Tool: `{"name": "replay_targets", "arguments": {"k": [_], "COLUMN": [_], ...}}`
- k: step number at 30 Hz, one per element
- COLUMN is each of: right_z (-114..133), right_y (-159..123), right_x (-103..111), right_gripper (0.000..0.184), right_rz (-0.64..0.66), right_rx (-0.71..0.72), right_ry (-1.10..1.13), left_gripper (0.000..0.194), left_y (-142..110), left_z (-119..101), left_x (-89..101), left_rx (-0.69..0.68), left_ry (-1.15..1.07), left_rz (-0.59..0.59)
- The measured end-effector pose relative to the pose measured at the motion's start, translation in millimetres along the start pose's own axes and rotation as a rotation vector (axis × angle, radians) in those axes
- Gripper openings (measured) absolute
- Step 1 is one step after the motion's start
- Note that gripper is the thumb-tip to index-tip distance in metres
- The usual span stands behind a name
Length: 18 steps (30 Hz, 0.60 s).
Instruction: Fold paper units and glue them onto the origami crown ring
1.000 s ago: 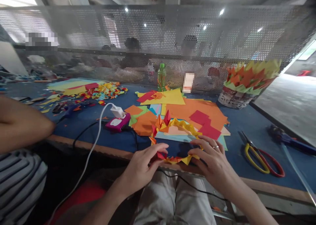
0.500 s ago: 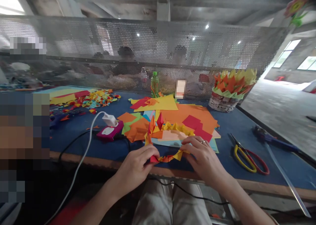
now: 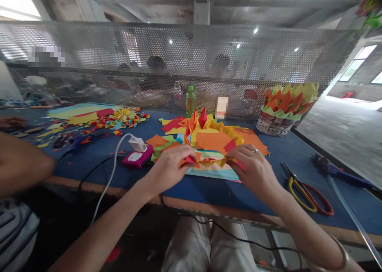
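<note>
A ring of folded paper (image 3: 235,136), yellow with red and orange points, is held up above the sheets at the middle of the table. My left hand (image 3: 173,166) pinches its near left side, where a red piece shows at the fingertips. On the near right side, my right hand (image 3: 253,164) grips a yellow stretch between thumb and fingers. Upright red and orange folded points (image 3: 203,118) stand on the ring's far left part. Beneath it lie orange paper sheets (image 3: 209,141) and a pale blue sheet (image 3: 209,173).
Scissors (image 3: 304,194) and a glue gun (image 3: 337,169) lie at right. A paper-decorated basket (image 3: 276,122) stands behind them. A green bottle (image 3: 190,102) is at the back. A pink power socket (image 3: 137,157) with cables and paper scraps (image 3: 125,118) are left, near another person's arm (image 3: 24,164).
Both hands have lifted the paper ring up and away from the table's front edge. The view has shifted slightly left, and another person's arm shows at the left.
</note>
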State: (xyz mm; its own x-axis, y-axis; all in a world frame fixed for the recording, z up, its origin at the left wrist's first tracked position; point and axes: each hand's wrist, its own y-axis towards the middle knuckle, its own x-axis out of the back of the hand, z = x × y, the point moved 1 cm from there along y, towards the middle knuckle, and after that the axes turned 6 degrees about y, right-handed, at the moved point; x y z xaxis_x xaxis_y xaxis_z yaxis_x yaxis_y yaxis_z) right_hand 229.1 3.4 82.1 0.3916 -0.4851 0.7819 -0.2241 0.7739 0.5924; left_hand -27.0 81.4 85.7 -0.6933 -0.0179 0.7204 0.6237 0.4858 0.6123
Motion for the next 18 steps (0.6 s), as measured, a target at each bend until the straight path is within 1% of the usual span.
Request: {"name": "replay_targets", "arguments": {"k": [3, 4, 5, 7, 9, 10, 12, 14, 16, 18], "right_z": [-18, -23, -27, -34, -41, -44, -51, -60, -68, -74], "right_y": [22, 27, 30, 30, 21, 14, -4, -24, -42, -56], "right_x": [-16, -22, -26, -31, -29, -26, -17, -8, -1, 2], "right_gripper": [0.012, 0.012, 0.014, 0.032, 0.052, 0.057, 0.055, 0.044, 0.035, 0.032], "right_rz": [0.022, 0.036, 0.050, 0.074, 0.093, 0.100, 0.117, 0.139, 0.163, 0.192], "right_rx": [-0.022, -0.030, -0.039, -0.068, -0.110, -0.133, -0.180, -0.230, -0.279, -0.318], "right_ry": [-0.031, -0.043, -0.057, -0.093, -0.135, -0.157, -0.197, -0.234, -0.265, -0.288], "left_gripper": [0.006, 0.009, 0.016, 0.025, 0.030, 0.031, 0.033, 0.034, 0.033, 0.033], "left_y": [22, 27, 32, 37, 39, 40, 39, 37, 37, 36], "left_z": [30, 42, 53, 74, 92, 99, 109, 116, 120, 123], "left_x": [-9.8, -14.9, -20.5, -31.8, -41.3, -45.0, -50.4, -53.5, -55.4, -56.3], "left_rx": [0.065, 0.089, 0.116, 0.172, 0.223, 0.243, 0.276, 0.301, 0.322, 0.341], "left_ry": [0.015, 0.022, 0.027, 0.034, 0.039, 0.040, 0.042, 0.044, 0.042, 0.032], "left_rz": [0.027, 0.044, 0.069, 0.117, 0.153, 0.169, 0.193, 0.211, 0.228, 0.243]}}
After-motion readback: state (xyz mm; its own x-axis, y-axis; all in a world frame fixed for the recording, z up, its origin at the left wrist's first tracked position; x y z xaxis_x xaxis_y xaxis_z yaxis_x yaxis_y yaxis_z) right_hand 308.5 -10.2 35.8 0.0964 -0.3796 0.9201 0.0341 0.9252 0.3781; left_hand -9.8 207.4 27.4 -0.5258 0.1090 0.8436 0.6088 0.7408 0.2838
